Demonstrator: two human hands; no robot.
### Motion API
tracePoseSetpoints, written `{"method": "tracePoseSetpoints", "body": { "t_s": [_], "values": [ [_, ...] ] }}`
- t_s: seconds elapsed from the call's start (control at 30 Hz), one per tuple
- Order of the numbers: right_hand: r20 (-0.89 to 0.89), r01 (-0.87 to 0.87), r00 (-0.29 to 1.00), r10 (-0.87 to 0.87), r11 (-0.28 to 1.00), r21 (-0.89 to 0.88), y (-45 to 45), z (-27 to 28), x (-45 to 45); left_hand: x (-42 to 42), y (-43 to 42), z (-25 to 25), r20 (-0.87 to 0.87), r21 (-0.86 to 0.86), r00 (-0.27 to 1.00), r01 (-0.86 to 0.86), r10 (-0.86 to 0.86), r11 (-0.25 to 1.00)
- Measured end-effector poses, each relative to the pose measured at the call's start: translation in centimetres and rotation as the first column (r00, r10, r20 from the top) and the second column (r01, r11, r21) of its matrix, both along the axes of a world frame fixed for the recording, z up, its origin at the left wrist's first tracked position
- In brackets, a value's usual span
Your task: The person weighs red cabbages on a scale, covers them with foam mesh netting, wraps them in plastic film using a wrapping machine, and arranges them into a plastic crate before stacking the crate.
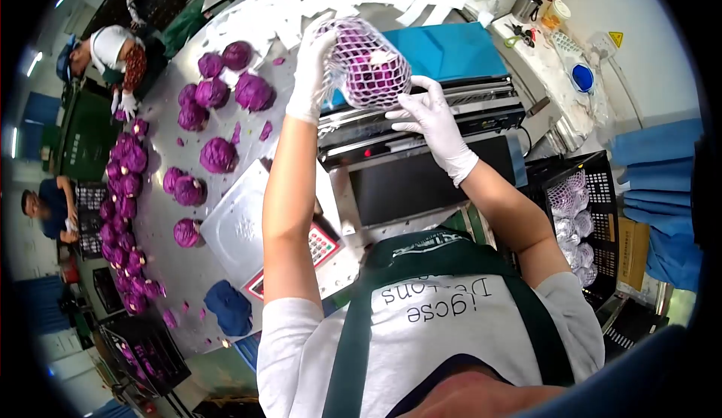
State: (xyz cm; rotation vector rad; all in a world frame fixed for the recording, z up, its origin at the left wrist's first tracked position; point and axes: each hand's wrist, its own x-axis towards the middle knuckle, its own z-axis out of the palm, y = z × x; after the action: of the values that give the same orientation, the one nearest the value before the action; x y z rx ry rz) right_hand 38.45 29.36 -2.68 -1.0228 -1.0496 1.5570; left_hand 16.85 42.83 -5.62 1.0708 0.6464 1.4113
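The netted cabbage (372,68) is at upper centre, over the black machine's (432,181) back edge; the left hand (310,68) grips the netting's left side, and the right hand (438,123), fingers spread, meets its lower right. Leftward, steel worktop (154,218) shows between loose cabbages (218,155) and the piled row (124,215). White strips (301,0) crowd behind; the scale (244,222) sits beside the left forearm.

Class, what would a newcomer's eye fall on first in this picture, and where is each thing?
Most likely the white net with purple cabbage inside, top centre, held up in the gloved left hand, with the gloved right hand at its lower edge. Next would probably come the long row of loose purple cabbages down the picture's left side, then the tangle of white strips across the top.
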Motion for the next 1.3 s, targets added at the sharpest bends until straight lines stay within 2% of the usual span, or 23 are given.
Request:
{"method": "tracePoseSetpoints", "body": {
  "t_s": [0.07,0.17,0.23,0.27,0.33,0.37,0.4,0.47,0.5,0.53,0.57,0.6,0.7,0.8,0.87,0.9,1.0,1.07,1.13,1.2,1.23,1.27,1.3],
  "values": [
    [0.003,0.038,0.999,-0.038,0.999,-0.033,2.7,-0.9,2.5,4.5,3.3,1.1,0.020,-0.053,0.999,0.044,-0.043,0.998],
    [-0.013,0.032,0.999,-0.033,0.993,-0.115,5.6,-3.3,5.4,8.2,7.7,-1.6,0.043,-0.119,0.981,0.191,-0.187,0.974],
    [0.008,-0.023,1.000,0.026,0.968,-0.249,6.8,-4.6,7.1,9.8,8.0,-2.9,0.141,-0.187,0.962,0.256,-0.232,0.948],
    [-0.030,-0.076,0.997,0.071,0.969,-0.235,7.1,-5.1,8.1,9.7,8.6,-3.6,0.208,-0.207,0.944,0.300,-0.258,0.931],
    [0.004,-0.172,0.984,0.178,0.957,-0.232,7.8,-5.2,10.1,8.8,8.4,-3.3,0.022,-0.188,0.982,0.188,-0.187,0.964],
    [0.029,-0.198,0.978,0.208,0.959,-0.201,8.1,-5.4,11.4,7.8,7.8,-3.0,-0.209,-0.106,0.977,0.013,-0.035,0.994],
    [0.099,-0.213,0.968,0.231,0.963,-0.164,8.4,-5.2,12.7,6.3,7.4,-2.7,-0.416,0.023,0.899,-0.136,0.134,0.990],
    [0.516,-0.320,0.825,0.230,0.943,0.090,9.3,-4.8,15.4,1.9,4.6,-1.9,-0.553,-0.008,0.781,-0.352,0.289,0.936],
    [0.648,-0.425,0.750,0.134,0.848,0.316,9.7,-4.4,16.8,0.1,2.4,-1.5,-0.743,0.172,0.586,-0.300,0.324,0.938],
    [0.738,-0.536,0.675,-0.005,0.683,0.495,10.3,-4.0,18.0,-1.0,0.1,-1.1,-0.860,0.326,0.347,-0.193,0.375,0.925],
    [0.836,-0.676,0.549,0.004,0.590,0.441,10.9,-3.3,18.7,-1.0,-1.9,0.3,-0.891,0.449,0.143,0.153,0.430,0.880],
    [0.876,-0.791,0.480,-0.047,0.409,0.456,11.9,-3.5,19.1,-1.0,-3.4,1.7,-0.849,0.443,-0.035,0.499,0.528,0.745],
    [0.919,-0.926,0.355,-0.170,0.071,0.371,14.6,-5.6,17.9,-0.1,-6.2,1.1,-0.833,0.075,-0.334,0.722,0.441,0.688],
    [0.951,-0.954,0.296,-0.091,0.029,0.299,15.9,-6.6,16.5,-0.1,-6.3,-0.6,-0.878,0.057,-0.298,0.712,0.376,0.699],
    [0.950,-0.922,0.313,-0.008,0.237,0.306,14.7,-6.6,17.0,-0.8,-7.4,-1.8,-0.917,0.099,-0.249,0.617,0.313,0.781],
    [0.940,-0.893,0.332,0.077,0.347,0.287,13.7,-6.2,17.3,-0.3,-8.0,-0.9,-0.965,0.145,-0.102,0.558,0.241,0.817],
    [0.949,-0.909,0.205,0.240,0.406,0.094,11.0,-1.5,18.8,-0.6,-10.4,0.9,-0.999,-0.012,0.025,0.368,-0.023,0.930],
    [0.750,-0.922,0.174,0.638,0.374,-0.104,10.3,4.6,18.9,0.1,-11.2,6.4,-0.967,-0.004,0.234,0.381,-0.101,0.925],
    [0.567,-0.928,0.227,0.792,0.352,-0.120,11.0,11.2,18.7,-0.9,-12.4,11.9,-0.733,-0.292,0.622,0.079,-0.276,0.953],
    [0.571,-0.920,0.329,0.752,0.392,0.014,13.6,13.1,17.9,-1.6,-10.1,12.9,-0.445,0.105,0.887,-0.082,0.121,0.991],
    [0.661,-0.880,0.404,0.632,0.466,0.092,15.8,12.4,17.0,-1.0,-7.1,13.2,-0.496,0.348,0.779,-0.226,0.383,0.910],
    [0.774,-0.810,0.466,0.430,0.559,0.178,18.7,10.5,15.9,-0.3,-3.5,13.2,-0.469,0.583,0.624,-0.313,0.624,0.750],
    [0.857,-0.725,0.477,0.194,0.639,0.258,21.8,7.7,14.8,0.0,-1.1,12.1,-0.686,0.582,0.379,-0.224,0.620,0.781]
  ]
}}
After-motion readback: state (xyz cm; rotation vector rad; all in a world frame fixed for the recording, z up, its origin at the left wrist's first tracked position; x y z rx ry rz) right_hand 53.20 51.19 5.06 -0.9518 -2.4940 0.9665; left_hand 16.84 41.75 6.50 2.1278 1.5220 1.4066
